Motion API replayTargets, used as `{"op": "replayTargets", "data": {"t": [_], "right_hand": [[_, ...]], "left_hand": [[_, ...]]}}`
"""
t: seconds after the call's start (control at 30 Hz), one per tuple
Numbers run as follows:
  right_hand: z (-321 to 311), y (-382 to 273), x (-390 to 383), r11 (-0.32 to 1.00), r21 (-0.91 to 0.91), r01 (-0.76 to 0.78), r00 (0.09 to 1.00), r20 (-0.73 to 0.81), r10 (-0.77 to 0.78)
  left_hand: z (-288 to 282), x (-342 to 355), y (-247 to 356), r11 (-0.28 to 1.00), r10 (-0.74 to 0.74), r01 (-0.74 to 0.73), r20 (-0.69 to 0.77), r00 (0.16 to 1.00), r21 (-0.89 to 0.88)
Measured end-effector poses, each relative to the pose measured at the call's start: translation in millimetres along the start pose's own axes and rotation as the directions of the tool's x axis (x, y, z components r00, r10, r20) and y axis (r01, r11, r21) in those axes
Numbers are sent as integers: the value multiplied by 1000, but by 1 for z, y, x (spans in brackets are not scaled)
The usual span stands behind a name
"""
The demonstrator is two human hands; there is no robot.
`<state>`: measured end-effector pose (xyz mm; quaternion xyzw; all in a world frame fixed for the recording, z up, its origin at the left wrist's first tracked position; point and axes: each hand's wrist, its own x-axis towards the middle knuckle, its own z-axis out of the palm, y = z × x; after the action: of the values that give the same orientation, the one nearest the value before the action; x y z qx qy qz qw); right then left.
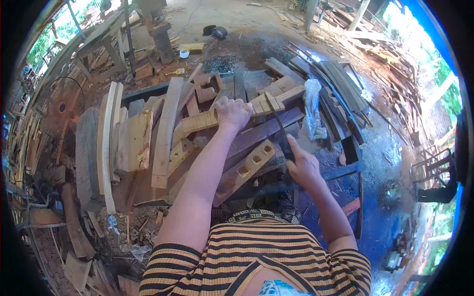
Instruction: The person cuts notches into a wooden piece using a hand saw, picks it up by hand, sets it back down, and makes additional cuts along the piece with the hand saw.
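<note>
A curved piece of wood (195, 123) with several lines across it lies over a heap of timber. My left hand (234, 114) is closed around its middle, with the arm stretched forward. In my right hand (302, 165), closed on its dark handle, is a tool with a long, narrow dark blade (279, 121). The blade's far end lies over the right end of the curved wood; whether it is a saw or a file I cannot tell. Just nearer than the curved wood, a wooden block with square holes (256, 159) rests slanted.
Planks (168, 128) are stacked on the left side. A clear plastic bag (313, 108) lies to the right, near a blue frame (340, 171). At the back are a brush (176, 72) and a white cup (184, 54). Scrap wood (385, 64) is piled far right.
</note>
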<state>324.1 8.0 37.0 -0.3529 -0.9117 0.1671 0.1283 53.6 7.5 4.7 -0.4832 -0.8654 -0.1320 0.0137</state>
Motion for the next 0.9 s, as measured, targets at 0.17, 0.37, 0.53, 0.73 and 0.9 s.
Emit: {"op": "replayTargets", "data": {"t": [0.17, 0.37, 0.53, 0.73, 0.9], "right_hand": [[24, 3, 71, 996, -31, -88, 996, 3, 88], [17, 1, 19, 997, -26, -76, 997, 15, 77], [-7, -6, -38, 995, -24, -101, 992, 73, 102], [7, -5, 43, 993, -45, -108, 992, 68, 111], [21, 1, 70, 993, -21, -113, 993, 7, 114]], "left_hand": [[8, 0, 5, 1000, 11, -11, -33, 999, -13], [3, -3, 3, 1000, 3, -3, 29, 1000, -3], [-2, -2, 4, 999, -28, 27, 30, 999, 33], [4, 1, 5, 998, 7, -10, 43, 999, 60], [9, 2, 6, 1000, 8, -8, 2, 1000, 26]]}}
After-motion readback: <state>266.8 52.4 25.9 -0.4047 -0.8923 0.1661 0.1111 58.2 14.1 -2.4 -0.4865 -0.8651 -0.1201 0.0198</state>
